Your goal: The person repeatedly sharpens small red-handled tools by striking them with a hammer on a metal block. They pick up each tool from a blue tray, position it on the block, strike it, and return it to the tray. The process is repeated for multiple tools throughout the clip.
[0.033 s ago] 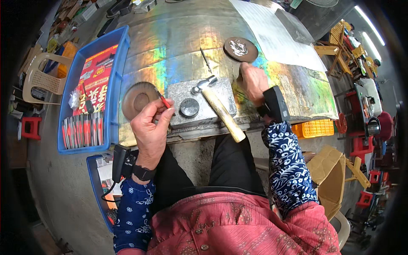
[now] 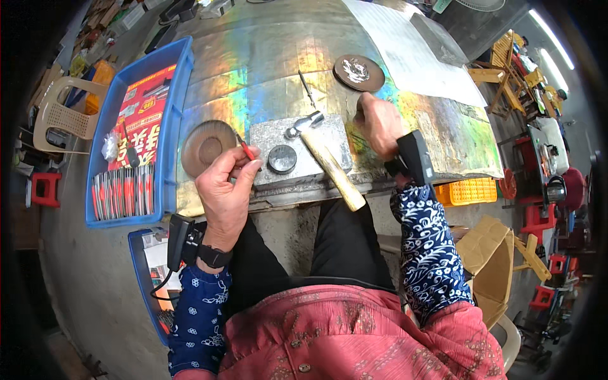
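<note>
My left hand (image 2: 223, 180) pinches a slim tool with a red body (image 2: 249, 151) and a thin dark tip, at the block's left side. The tip points at a round brown dish (image 2: 208, 149) with a ring-shaped middle. On the grey metal block (image 2: 269, 132) rest a hammer (image 2: 328, 163), its pale wooden handle jutting over the table's front edge, and a round black puck-like piece (image 2: 282, 159). My right hand (image 2: 380, 126) is curled right of the block, just below a brown plate (image 2: 342, 76) bearing white bits; what its fingers hold, if anything, is hidden.
A blue tray (image 2: 175, 126) at the left holds a red printed packet (image 2: 149, 95) and a row of slim red-and-silver pieces (image 2: 123, 192). A thin metal rod (image 2: 306, 87) lies behind the block. White sheets (image 2: 399, 60) cover the far right. A cardboard box (image 2: 494, 266) stands low right.
The tool in my left hand has shifted slightly, its tip a little to the right and lower. My right hand has barely moved.
</note>
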The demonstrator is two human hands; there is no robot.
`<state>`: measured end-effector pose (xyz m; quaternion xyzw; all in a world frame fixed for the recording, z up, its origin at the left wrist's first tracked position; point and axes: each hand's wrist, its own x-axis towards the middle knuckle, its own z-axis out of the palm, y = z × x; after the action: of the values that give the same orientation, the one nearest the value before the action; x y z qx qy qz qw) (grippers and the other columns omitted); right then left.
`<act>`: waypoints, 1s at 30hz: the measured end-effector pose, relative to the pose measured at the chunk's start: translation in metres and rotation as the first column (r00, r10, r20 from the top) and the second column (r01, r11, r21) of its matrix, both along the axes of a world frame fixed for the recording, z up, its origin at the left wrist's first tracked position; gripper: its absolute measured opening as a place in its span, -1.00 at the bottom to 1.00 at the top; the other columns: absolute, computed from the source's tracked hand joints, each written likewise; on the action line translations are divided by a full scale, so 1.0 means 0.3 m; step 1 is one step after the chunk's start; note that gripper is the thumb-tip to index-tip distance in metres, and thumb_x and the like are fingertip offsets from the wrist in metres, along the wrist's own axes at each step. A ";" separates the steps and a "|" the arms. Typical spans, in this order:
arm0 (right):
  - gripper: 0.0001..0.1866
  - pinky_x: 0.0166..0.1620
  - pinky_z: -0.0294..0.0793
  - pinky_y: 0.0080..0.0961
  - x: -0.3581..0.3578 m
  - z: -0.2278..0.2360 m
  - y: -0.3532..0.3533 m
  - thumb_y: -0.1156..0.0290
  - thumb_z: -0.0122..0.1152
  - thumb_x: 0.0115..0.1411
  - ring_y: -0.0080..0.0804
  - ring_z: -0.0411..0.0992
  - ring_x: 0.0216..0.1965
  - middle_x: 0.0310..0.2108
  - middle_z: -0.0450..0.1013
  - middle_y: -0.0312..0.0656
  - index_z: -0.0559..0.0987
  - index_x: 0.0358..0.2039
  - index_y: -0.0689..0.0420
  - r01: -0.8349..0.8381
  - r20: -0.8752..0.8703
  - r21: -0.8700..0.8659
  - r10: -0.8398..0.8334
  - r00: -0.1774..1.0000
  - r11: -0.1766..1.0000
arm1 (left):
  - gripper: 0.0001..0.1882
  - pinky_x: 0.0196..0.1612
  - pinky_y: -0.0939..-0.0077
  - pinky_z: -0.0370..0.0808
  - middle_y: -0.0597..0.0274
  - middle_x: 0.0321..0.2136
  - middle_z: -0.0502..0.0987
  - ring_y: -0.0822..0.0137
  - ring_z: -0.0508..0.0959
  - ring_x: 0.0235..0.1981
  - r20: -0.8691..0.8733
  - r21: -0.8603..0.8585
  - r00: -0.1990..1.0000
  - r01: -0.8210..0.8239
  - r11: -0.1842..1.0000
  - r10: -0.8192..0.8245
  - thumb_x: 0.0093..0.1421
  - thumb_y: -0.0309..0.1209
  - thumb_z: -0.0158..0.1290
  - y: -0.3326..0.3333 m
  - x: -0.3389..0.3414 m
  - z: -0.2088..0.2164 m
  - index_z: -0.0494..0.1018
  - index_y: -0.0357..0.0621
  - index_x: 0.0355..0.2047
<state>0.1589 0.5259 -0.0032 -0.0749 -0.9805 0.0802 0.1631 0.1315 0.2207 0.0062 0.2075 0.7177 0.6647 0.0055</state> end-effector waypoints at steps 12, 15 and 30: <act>-0.86 -0.40 0.49 -0.68 0.225 0.211 -0.282 0.63 0.17 0.17 -0.62 0.48 -0.47 -0.43 0.52 -0.23 0.58 -0.24 0.28 -0.215 -0.246 -0.555 0.088 0.965 0.803 | -0.86 -0.42 0.68 0.58 0.14 -0.41 0.59 0.46 0.60 -0.43 0.235 0.269 0.957 0.104 0.958 -0.170 0.19 -0.59 0.12 -0.008 0.024 0.064 0.50 -0.38 -0.24; -0.91 -0.40 0.49 -0.69 0.264 0.235 -0.362 0.65 0.14 0.19 -0.62 0.49 -0.47 -0.47 0.52 -0.23 0.56 -0.29 0.31 -0.229 -0.211 -0.828 0.094 0.973 0.511 | -0.85 -0.41 0.66 0.58 0.08 -0.39 0.59 0.41 0.61 -0.41 0.334 0.381 0.913 0.096 0.920 -0.234 0.21 -0.57 0.10 -0.014 0.056 0.082 0.48 -0.38 -0.21; -0.93 -0.53 0.34 -0.78 0.301 0.236 -0.552 0.63 0.21 0.17 -0.71 0.39 -0.59 -0.44 0.46 -0.32 0.55 -0.31 0.31 -0.299 -0.296 -0.936 0.046 0.954 0.184 | -0.82 -0.37 0.47 0.63 0.03 -0.28 0.58 0.26 0.64 -0.33 0.454 0.700 0.737 0.052 0.712 -0.501 0.29 -0.48 0.03 -0.039 0.148 0.119 0.42 -0.24 -0.12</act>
<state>0.2493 0.3603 0.0674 -0.0410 -0.6897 0.7034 0.1671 0.1759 0.2089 0.0420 0.0798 0.3579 0.8893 0.2732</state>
